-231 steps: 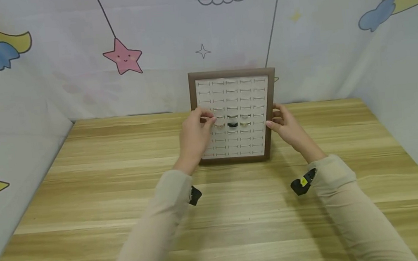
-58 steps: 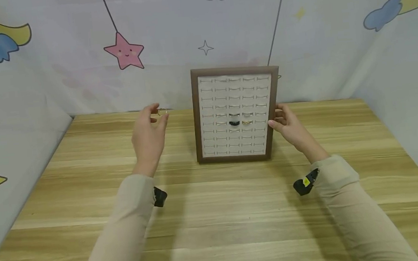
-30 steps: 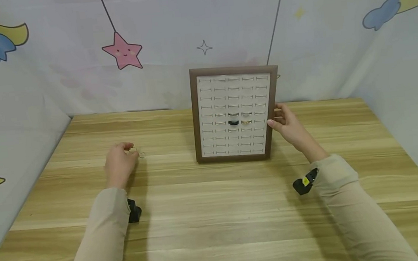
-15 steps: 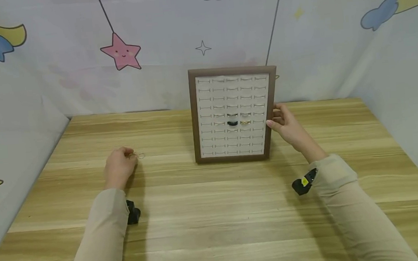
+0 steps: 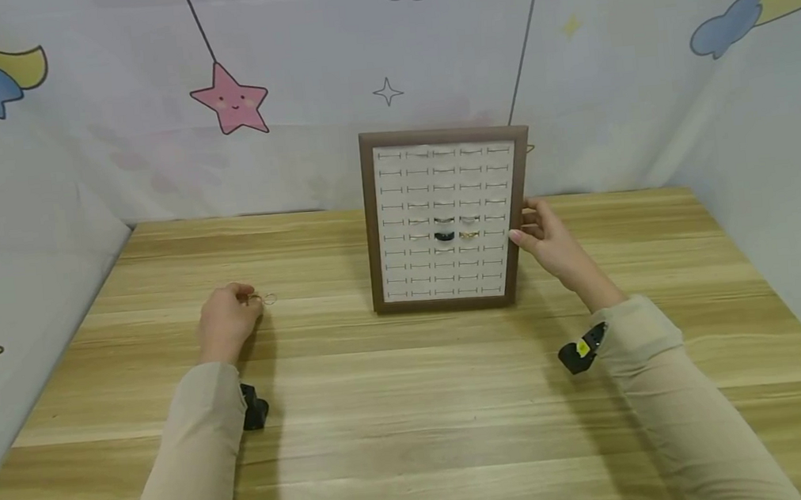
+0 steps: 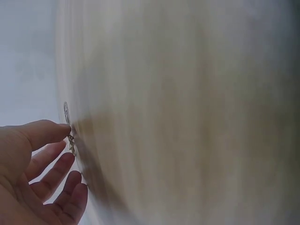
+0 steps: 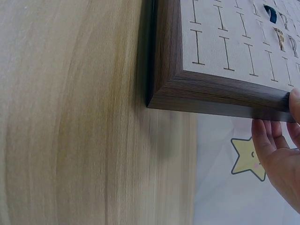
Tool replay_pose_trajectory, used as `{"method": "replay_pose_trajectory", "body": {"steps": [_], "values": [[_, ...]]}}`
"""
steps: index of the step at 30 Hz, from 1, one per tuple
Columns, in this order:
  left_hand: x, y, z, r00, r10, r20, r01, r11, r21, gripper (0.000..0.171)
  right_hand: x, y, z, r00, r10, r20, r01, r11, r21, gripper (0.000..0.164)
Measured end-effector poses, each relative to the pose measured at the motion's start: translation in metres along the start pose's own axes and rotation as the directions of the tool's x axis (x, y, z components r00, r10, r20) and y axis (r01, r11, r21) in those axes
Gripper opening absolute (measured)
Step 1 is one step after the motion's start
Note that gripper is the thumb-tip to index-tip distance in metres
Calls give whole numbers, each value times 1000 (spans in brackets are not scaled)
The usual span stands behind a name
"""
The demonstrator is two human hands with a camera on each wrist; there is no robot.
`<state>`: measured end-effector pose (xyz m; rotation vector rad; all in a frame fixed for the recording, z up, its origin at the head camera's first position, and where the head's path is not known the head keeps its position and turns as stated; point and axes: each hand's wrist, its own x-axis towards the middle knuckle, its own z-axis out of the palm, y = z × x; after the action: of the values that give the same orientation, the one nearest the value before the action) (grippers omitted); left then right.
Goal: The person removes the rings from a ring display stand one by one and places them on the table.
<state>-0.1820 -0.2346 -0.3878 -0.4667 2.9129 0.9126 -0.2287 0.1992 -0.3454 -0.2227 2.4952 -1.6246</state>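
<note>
Head view: a ring [image 5: 256, 297] is pinched by the left grip [image 5: 226, 319]; a second ring [image 5: 270, 299] is seen just right of its fingertips. Left wrist view: both are seen by the thumb tip. Right wrist view: the ring board [image 7: 220, 89] is held at its side by the right grip [image 7: 283, 164].

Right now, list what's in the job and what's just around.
In the job: left hand; gold ring it holds; thin loop nearby; framed ring board; black ring on it; right hand, gripping the board.
Just around: wooden table; printed backdrop; wrist cameras.
</note>
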Motion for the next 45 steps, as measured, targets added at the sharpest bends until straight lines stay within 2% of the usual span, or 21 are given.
{"method": "replay_pose_trajectory", "body": {"steps": [5, 9, 14, 17, 21, 27, 33, 40, 42, 45], "values": [[-1, 4, 0, 1000, -16, -9, 16, 999, -32, 42, 0, 0, 0, 1000, 1, -2, -1, 1000, 2, 57], [-1, 16, -1, 998, -17, -61, 11, 996, -88, 44, 0, 0, 1, 1000, 1, -1, -1, 1000, 2, 57], [-3, 42, -1, 987, 34, -155, -62, 981, -182, 42, 0, 0, 0, 1000, 4, -1, -4, 1000, 4, 58], [-5, 60, 2, 974, 76, -212, -123, 968, -219, 39, 0, 0, 1, 1000, 6, 1, -6, 1000, 2, 58], [-6, 82, 8, 951, 128, -280, -208, 937, -280, 34, 0, 0, 1, 1000, 8, 0, -8, 1000, -6, 58], [-13, 117, 17, 910, 219, -352, -335, 889, -313, 29, 0, 0, 1, 1000, 4, 2, -4, 1000, -21, 56], [-27, 151, 29, 893, 322, -314, -414, 861, -294, 27, 0, 0, 0, 1000, 13, 14, -12, 999, -36, 54], [-40, 177, 46, 838, 473, -272, -532, 819, -215, 23, -1, 0, -1, 1000, 11, 16, -11, 999, -47, 55], [-41, 183, 51, 829, 498, -254, -547, 816, -188, 23, -1, 0, -1, 1000, 11, 16, -10, 999, -45, 55], [-43, 190, 59, 828, 515, -224, -549, 825, -132, 24, -1, 1, -1, 1000, 13, 16, -12, 999, -40, 56]]}}
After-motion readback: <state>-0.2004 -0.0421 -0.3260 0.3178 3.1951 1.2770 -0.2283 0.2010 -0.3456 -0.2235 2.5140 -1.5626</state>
